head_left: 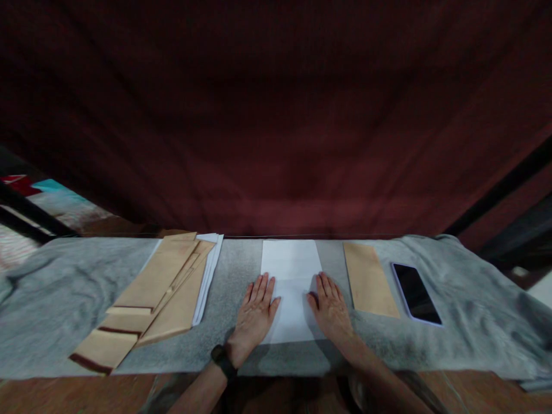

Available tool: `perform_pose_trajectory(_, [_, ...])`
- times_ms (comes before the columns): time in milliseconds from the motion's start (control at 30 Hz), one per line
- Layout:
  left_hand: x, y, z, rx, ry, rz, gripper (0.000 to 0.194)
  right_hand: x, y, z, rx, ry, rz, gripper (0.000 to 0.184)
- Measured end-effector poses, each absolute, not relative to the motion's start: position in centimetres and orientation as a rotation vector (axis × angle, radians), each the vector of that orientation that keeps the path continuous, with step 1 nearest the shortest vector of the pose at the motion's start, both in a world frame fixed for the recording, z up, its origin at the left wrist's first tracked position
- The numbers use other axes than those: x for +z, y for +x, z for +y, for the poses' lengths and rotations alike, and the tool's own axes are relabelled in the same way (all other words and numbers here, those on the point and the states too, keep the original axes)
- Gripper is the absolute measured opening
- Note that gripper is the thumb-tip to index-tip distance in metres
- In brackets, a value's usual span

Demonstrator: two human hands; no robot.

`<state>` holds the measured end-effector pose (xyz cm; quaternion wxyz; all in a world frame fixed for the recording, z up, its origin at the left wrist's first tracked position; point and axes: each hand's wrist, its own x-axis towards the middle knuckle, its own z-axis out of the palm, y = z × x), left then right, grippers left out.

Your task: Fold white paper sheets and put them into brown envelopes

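A white sheet of paper (293, 310) with a faint crease across it lies on the grey cloth in front of me. On its left edge rests my left hand (256, 307), palm down, fingers stretched out; a dark watch (223, 362) is on that wrist. My right hand (331, 305) lies flat over the sheet's right edge, its fingers also extended. Neither hand grips anything. To the right of the sheet is a single brown envelope (371, 280), apart from my right hand.
Overlapping brown envelopes (150, 282) and folded white papers (210, 276) are piled at the left. A phone (416, 293) with a light purple edge lies far right. The grey cloth (237, 253) covers the narrow table, and a dark red curtain (276, 144) hangs behind it.
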<state>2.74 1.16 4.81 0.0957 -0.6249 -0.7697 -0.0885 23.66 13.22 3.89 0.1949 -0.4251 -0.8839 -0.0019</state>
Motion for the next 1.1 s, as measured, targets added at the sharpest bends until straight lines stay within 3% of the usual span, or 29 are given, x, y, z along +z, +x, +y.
perform_pose_trajectory(233, [4.9,2.6,1.2,-0.226,-1.870,-2.274,0.060,6.2,24.7,15.3,0.226,-1.370,-2.411,0.040])
perform_pose_trajectory(600, [4.4,2.5,0.4,-0.253,-1.855,-2.236,0.060,4.9,25.0,15.2,0.298,-1.393,-2.441,0.038])
perform_pose_trajectory(800, [4.3,2.8,0.1,-0.256,-1.862,-2.248,0.060,5.1,24.3,14.7,0.070,-1.176,-2.431,0.039])
perform_pose_trajectory(1100, [5.4,4.7,0.4,-0.335,-1.998,-2.154,0.055,3.6,20.8,9.4,0.043,-0.746,-2.586,0.050])
